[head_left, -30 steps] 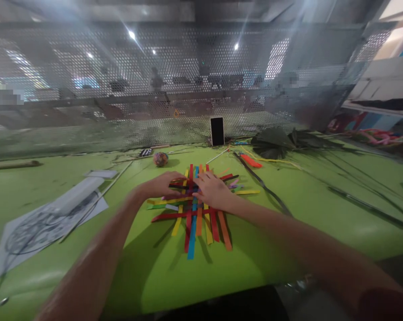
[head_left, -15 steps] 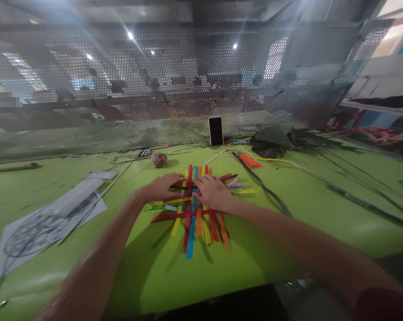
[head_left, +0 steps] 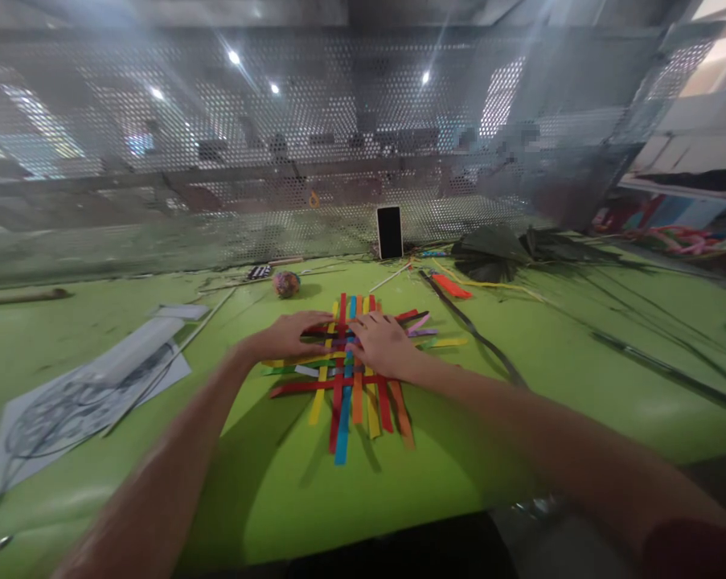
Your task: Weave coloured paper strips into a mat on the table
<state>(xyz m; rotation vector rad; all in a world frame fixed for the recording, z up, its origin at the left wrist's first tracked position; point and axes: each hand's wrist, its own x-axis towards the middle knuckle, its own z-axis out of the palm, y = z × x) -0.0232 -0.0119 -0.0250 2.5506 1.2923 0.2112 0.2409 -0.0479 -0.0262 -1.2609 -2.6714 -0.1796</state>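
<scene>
A woven mat of coloured strips (head_left: 356, 394) lies on the green table in front of me, with red, blue, orange and yellow strips running lengthwise and others crossing them. From its left side my left hand (head_left: 290, 334) reaches over the weave, thumb and fingers apart, fingertips touching the strips. My right hand (head_left: 382, 344) rests palm down on the upper middle and right of the mat, fingers stretched out. Both hands hide part of the crossings. Loose strip ends stick out on every side, including a purple strip (head_left: 421, 324) and a yellow strip (head_left: 447, 342) at the right.
A multicoloured ball (head_left: 286, 284) and a propped dark-screened tablet or phone (head_left: 390, 233) stand behind the mat. Printed paper (head_left: 49, 418) lies left, under a thin stick. At right are a dark fan-shaped leaf (head_left: 489, 253), an orange-red piece (head_left: 451, 285) and long dark strips (head_left: 658, 366). Perforated metal screen (head_left: 338, 161) closes the back.
The view has shifted very slightly. Both hands stay at nearly the same places on the mat, and the strips look unchanged.
</scene>
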